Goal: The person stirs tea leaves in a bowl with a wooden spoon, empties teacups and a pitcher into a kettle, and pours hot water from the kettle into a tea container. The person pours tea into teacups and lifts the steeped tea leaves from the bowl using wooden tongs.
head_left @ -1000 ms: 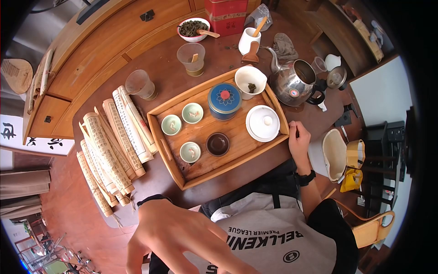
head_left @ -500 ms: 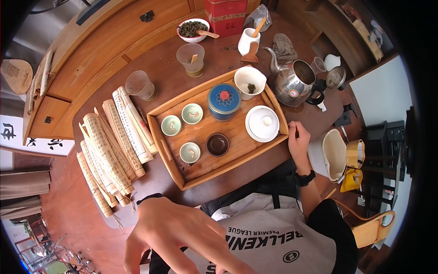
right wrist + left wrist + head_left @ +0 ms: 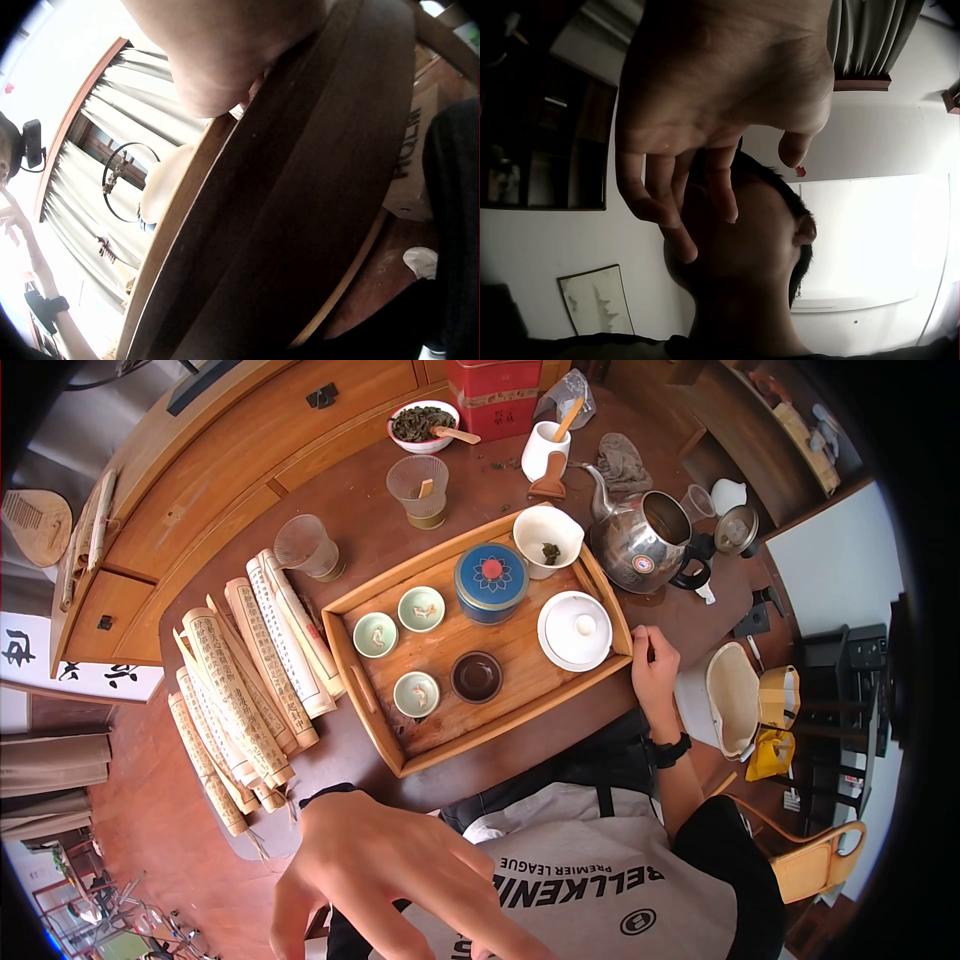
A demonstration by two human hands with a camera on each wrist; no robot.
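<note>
My left hand (image 3: 400, 870) is raised close to the head camera, fingers spread and slightly bent, holding nothing. The left wrist view shows its palm side (image 3: 727, 82) in front of a person's head. My right hand (image 3: 657, 670) rests at the table edge beside the near right corner of the wooden tray (image 3: 480, 745), its fingers loosely curled. On the tray sit a lidded white gaiwan (image 3: 575, 632), a blue tea tin (image 3: 492, 582), a white pitcher (image 3: 548, 540) with some leaves in it, a dark brown cup (image 3: 477, 677) and three pale green cups (image 3: 417, 694).
Rolled bamboo scrolls (image 3: 235, 700) lie left of the tray. Behind it stand two clear glasses (image 3: 308, 546), a bowl of tea leaves (image 3: 424, 426), a red box (image 3: 495, 398) and a white tool holder (image 3: 546, 452). A steel kettle (image 3: 640, 545) stands at the right.
My left hand has shifted very slightly left near the head camera. My right hand and the tea things have stayed where they were.
</note>
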